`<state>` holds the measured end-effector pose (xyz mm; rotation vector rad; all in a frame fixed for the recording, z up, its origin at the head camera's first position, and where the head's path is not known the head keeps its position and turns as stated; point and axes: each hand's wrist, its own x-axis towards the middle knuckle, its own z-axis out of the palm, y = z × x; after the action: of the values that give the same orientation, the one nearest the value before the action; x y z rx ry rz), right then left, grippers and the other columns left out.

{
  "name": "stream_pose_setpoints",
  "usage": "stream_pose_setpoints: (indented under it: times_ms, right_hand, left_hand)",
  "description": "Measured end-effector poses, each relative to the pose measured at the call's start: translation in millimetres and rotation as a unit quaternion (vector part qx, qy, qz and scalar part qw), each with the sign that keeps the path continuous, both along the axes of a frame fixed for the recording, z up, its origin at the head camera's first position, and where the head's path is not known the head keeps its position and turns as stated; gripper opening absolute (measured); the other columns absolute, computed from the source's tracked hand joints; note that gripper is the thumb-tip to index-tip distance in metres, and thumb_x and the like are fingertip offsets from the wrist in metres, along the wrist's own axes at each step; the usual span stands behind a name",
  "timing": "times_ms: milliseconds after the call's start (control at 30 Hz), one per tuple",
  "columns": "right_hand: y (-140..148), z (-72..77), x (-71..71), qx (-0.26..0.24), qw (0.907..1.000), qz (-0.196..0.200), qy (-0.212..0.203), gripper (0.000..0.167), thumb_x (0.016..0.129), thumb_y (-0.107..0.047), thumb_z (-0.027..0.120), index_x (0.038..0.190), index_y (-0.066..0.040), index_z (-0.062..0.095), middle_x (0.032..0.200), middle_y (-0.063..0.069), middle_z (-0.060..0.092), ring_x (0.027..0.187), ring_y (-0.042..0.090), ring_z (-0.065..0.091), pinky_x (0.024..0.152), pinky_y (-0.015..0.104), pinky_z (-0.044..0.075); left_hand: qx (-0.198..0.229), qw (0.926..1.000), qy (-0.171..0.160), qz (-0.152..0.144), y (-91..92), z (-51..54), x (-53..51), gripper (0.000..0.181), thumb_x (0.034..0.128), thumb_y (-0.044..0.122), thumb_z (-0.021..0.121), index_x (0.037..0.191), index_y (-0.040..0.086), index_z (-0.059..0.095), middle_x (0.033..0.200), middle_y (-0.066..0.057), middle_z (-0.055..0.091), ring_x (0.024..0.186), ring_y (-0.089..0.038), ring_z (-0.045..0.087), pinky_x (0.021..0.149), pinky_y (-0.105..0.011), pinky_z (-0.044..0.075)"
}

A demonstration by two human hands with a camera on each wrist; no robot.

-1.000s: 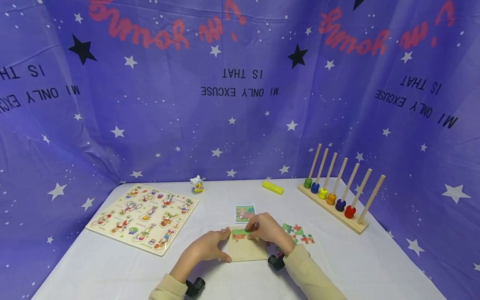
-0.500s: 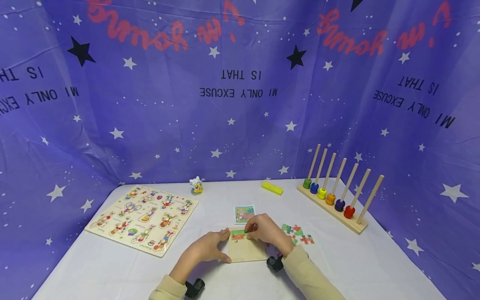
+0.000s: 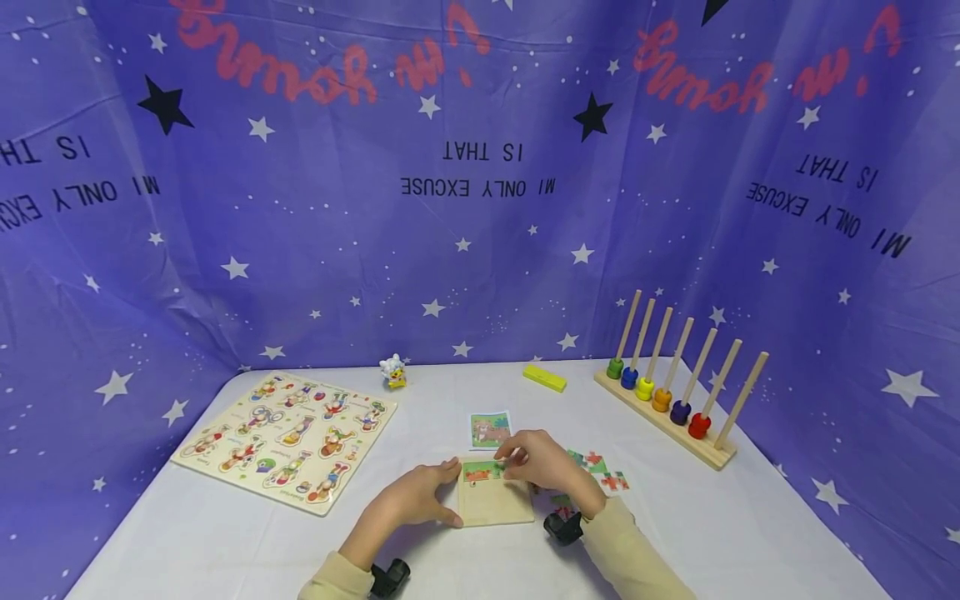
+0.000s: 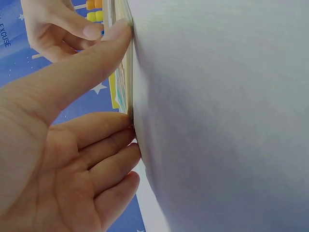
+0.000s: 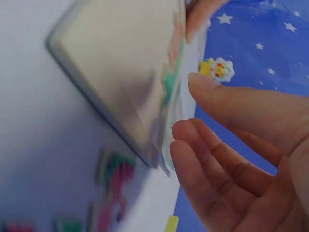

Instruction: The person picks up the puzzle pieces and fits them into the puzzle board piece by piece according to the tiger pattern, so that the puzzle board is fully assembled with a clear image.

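A small square wooden puzzle tray point(image 3: 495, 504) lies on the white table in the head view. A few joined jigsaw pieces point(image 3: 482, 472), green and orange-red, fill part of its far edge. My left hand point(image 3: 414, 495) rests at the tray's left side, fingers nearly straight, thumb at the near corner and fingertips at the far one. Over the tray's far right part is my right hand point(image 3: 546, 462). Its thumb and fingers stand apart with nothing between them in the right wrist view. Behind the tray lies a picture card point(image 3: 489, 430).
Loose jigsaw pieces point(image 3: 615, 481) lie right of the tray, partly behind the right forearm. A large picture puzzle board point(image 3: 292, 437) is at the left. A small figurine point(image 3: 393, 372), a yellow block point(image 3: 545, 377) and a wooden peg rack point(image 3: 663, 408) stand farther back.
My right hand has shifted slightly right, and its fingers have come off the jigsaw piece in the tray, uncovering more of the row. My left hand has stayed in place.
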<state>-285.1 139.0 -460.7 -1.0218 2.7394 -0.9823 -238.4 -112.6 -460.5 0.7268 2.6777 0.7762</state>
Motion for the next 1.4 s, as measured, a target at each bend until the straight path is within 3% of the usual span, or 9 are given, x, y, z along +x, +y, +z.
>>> stream_pose_setpoints:
  times_ms: [400,767,1100,1267,1400]
  right_hand:
    - [37.4,15.0,-1.7,-0.016,0.9997,-0.02,0.004,0.027,0.084,-0.008,0.074,0.111,-0.003,0.07,0.106,0.013,0.069,0.083,0.019,0.064,0.068,0.025,0.054]
    - [68.3,13.0,-9.7,-0.003,0.998,-0.063,0.011,0.027,0.084,-0.006,0.074,0.111,-0.003,0.07,0.103,0.013,0.069,0.08,0.017,0.063,0.068,0.026,0.054]
    - [86.3,3.9,-14.6,0.034,0.9932,-0.109,-0.026,0.024,0.077,-0.005,0.079,0.1,-0.005,0.072,0.091,0.006,0.069,0.077,0.017,0.06,0.069,0.032,0.053]
    - [88.8,-0.4,-14.4,0.046,0.9859,-0.15,-0.058,0.026,0.073,0.002,0.079,0.096,-0.009,0.072,0.091,0.002,0.067,0.078,0.016,0.058,0.07,0.034,0.052]
    - [89.4,-1.2,-14.3,0.047,0.9838,-0.16,-0.065,0.028,0.071,0.007,0.078,0.093,-0.009,0.071,0.087,0.003,0.066,0.079,0.017,0.058,0.071,0.037,0.053]
  left_hand:
    - [0.008,1.0,0.001,-0.003,-0.7,-0.5,0.4,0.086,0.0705,0.034,0.083,0.139,-0.004,0.047,0.148,-0.017,0.04,0.133,-0.042,0.037,0.109,-0.054,0.031]
    - [0.006,1.0,0.004,-0.003,-0.6,-0.6,0.6,0.086,0.0708,0.034,0.083,0.139,-0.004,0.047,0.148,-0.018,0.04,0.133,-0.043,0.038,0.109,-0.055,0.031]
    - [0.011,0.9999,0.009,-0.005,-1.4,-0.1,1.3,0.087,0.0701,0.034,0.083,0.138,-0.006,0.047,0.147,-0.018,0.041,0.133,-0.042,0.039,0.109,-0.053,0.032]
    - [0.009,0.9999,0.011,-0.006,-1.2,0.2,1.6,0.086,0.0704,0.034,0.083,0.138,-0.006,0.047,0.147,-0.018,0.041,0.132,-0.042,0.039,0.109,-0.054,0.032]
    - [0.007,0.9999,0.013,-0.004,-0.5,0.4,1.7,0.086,0.0703,0.033,0.084,0.137,-0.006,0.047,0.147,-0.019,0.041,0.133,-0.041,0.039,0.109,-0.053,0.032]
